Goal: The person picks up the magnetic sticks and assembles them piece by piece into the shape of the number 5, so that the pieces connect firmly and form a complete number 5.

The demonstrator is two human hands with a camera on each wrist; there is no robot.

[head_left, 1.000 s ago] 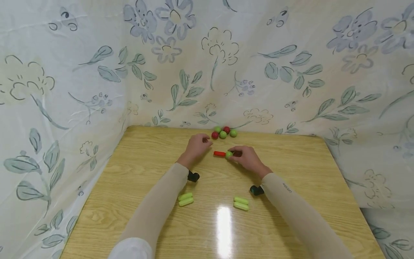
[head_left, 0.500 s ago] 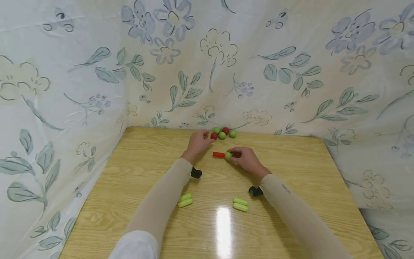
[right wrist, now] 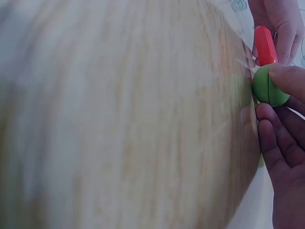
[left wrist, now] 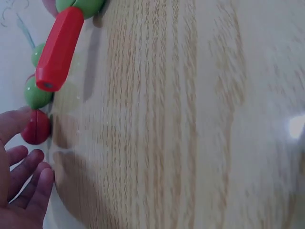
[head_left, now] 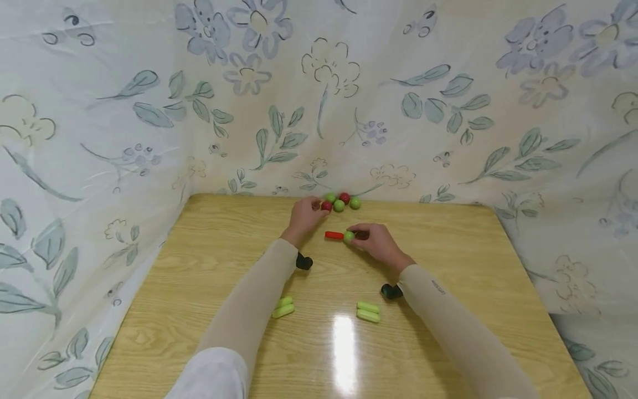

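Note:
In the head view, my right hand [head_left: 376,242] pinches a green ball [head_left: 349,236] with a seam, thumb on one side, as the right wrist view shows. Against its left side a red faceted stick [head_left: 334,235] lies in line with it. Something dark red behind the ball is mostly hidden by my fingers. My left hand [head_left: 305,217] is at a red ball [head_left: 326,206] on the left end of a cluster, with thumb and fingers on either side of it. In the left wrist view the thumb touches this red ball [left wrist: 36,128]; the other fingers are loosely curved.
Green balls [head_left: 339,206] and another red ball [head_left: 344,198] stand against the back cloth. Two pairs of yellow-green sticks lie nearer: one pair [head_left: 283,307] beside the left sleeve, another pair [head_left: 368,312] at centre right. Floral cloth [head_left: 329,100] walls in the wooden table [head_left: 224,266].
My left hand has moved right and slightly away from me, up to the red ball at the cluster's end. The right hand stays with the green ball and red stick.

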